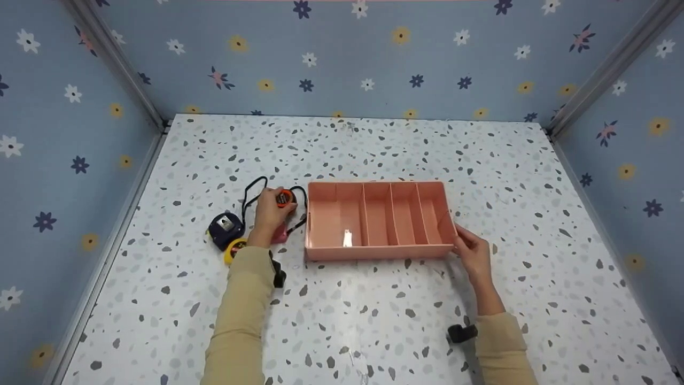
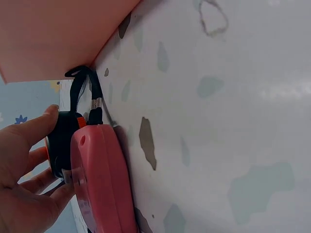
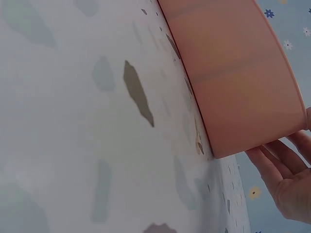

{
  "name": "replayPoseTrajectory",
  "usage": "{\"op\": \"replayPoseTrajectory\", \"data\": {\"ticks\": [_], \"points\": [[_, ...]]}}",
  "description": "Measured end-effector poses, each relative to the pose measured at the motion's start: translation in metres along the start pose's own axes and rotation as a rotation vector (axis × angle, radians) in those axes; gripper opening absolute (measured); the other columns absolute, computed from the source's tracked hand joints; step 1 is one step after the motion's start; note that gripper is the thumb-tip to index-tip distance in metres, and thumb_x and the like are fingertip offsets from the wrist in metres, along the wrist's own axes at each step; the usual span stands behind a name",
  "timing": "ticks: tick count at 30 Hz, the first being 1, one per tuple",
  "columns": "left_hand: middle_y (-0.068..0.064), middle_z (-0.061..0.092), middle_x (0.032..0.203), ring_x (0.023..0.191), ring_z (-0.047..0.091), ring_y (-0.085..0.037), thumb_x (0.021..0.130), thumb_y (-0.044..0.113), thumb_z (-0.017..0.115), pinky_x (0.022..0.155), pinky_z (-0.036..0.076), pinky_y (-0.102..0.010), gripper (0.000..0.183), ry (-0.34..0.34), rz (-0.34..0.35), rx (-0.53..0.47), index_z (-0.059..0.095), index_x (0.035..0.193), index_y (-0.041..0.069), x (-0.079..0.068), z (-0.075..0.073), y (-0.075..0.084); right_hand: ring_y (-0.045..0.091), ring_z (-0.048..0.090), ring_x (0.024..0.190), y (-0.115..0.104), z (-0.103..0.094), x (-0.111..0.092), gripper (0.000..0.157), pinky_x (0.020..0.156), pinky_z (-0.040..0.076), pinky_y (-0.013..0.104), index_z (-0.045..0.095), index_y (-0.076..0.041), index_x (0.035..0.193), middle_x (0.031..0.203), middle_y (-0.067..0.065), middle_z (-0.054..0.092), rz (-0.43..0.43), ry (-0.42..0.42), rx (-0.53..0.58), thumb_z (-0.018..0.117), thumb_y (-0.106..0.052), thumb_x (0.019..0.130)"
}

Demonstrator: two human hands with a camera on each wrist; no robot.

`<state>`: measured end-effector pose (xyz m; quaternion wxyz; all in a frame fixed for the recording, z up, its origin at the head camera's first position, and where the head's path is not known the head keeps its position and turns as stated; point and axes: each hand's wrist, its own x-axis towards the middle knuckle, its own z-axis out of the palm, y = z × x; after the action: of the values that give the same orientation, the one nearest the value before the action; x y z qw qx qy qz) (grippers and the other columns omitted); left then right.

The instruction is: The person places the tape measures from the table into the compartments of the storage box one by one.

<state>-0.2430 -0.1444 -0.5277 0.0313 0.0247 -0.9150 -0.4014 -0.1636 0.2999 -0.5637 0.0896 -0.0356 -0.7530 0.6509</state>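
Note:
My left hand (image 1: pixel 269 215) grips a black and orange tape measure (image 1: pixel 285 198) left of a pink divided box (image 1: pixel 336 214). In the left wrist view, the fingers and thumb curl round the dark tape measure (image 2: pixel 63 141), beside a pink-red tape measure (image 2: pixel 104 179) with a black strap. A dark blue tape measure (image 1: pixel 225 230) and a yellow one (image 1: pixel 235 247), partly hidden by my wrist, lie to the left. My right hand (image 1: pixel 474 254) holds the box's near right corner. In the right wrist view, its fingers (image 3: pixel 277 162) touch the end wall, with the thumb at the rim.
Black wrist straps (image 1: pixel 255 184) loop on the speckled white table (image 1: pixel 352 299) behind the left hand. Dividers (image 1: pixel 395 214) split the box into several compartments, the largest on the left. Flowered blue panels (image 1: pixel 342 59) stand round the table's back and sides.

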Motion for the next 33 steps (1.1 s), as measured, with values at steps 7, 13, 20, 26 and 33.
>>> {"op": "replayPoseTrajectory", "data": {"ticks": [7,13,20,26,33], "points": [[-0.025,0.047,0.103,0.098,0.047,-0.035,0.077,0.015,0.069,0.086,0.039,-0.042,0.051,0.022,0.019,-0.013,0.051,0.118,-0.01,0.001,0.001,-0.002,0.015,0.06,0.089,0.009,0.004,0.003,0.037,0.068,0.051,0.024,0.057,-0.008,0.119,0.113,0.01,0.059,0.02,0.023,0.03,0.06,-0.022,0.085],[-0.026,0.047,0.103,0.097,0.048,-0.036,0.077,0.014,0.069,0.085,0.039,-0.043,0.05,0.042,0.045,0.002,0.051,0.117,-0.011,0.001,0.002,-0.003,0.015,0.06,0.088,0.008,0.007,0.001,0.037,0.066,0.051,0.023,0.057,-0.006,0.119,0.113,0.012,0.058,-0.011,0.012,0.046,0.06,-0.02,0.085],[-0.025,0.047,0.105,0.099,0.048,-0.035,0.078,0.016,0.068,0.086,0.039,-0.042,0.051,0.033,0.04,0.014,0.05,0.119,-0.01,0.0,0.002,-0.003,0.015,0.061,0.087,0.019,0.008,0.003,0.035,0.066,0.051,0.023,0.06,-0.008,0.116,0.11,0.013,0.059,-0.005,0.073,0.003,0.062,-0.019,0.084],[-0.024,0.047,0.107,0.101,0.047,-0.034,0.078,0.017,0.068,0.088,0.039,-0.042,0.053,0.018,0.025,0.039,0.049,0.121,-0.008,0.001,0.002,-0.004,0.016,0.061,0.086,0.018,0.011,0.002,0.053,0.065,0.051,0.025,0.06,-0.005,0.115,0.109,0.015,0.059,-0.01,0.098,0.047,0.067,-0.04,0.076],[-0.023,0.049,0.103,0.098,0.048,-0.034,0.076,0.016,0.069,0.085,0.04,-0.042,0.051,0.027,0.018,0.058,0.052,0.118,-0.007,0.001,0.002,-0.002,0.016,0.061,0.086,0.012,0.014,-0.001,0.059,0.067,0.051,0.024,0.06,-0.007,0.116,0.111,0.014,0.059,0.023,0.131,0.004,0.065,-0.049,0.073]]}}
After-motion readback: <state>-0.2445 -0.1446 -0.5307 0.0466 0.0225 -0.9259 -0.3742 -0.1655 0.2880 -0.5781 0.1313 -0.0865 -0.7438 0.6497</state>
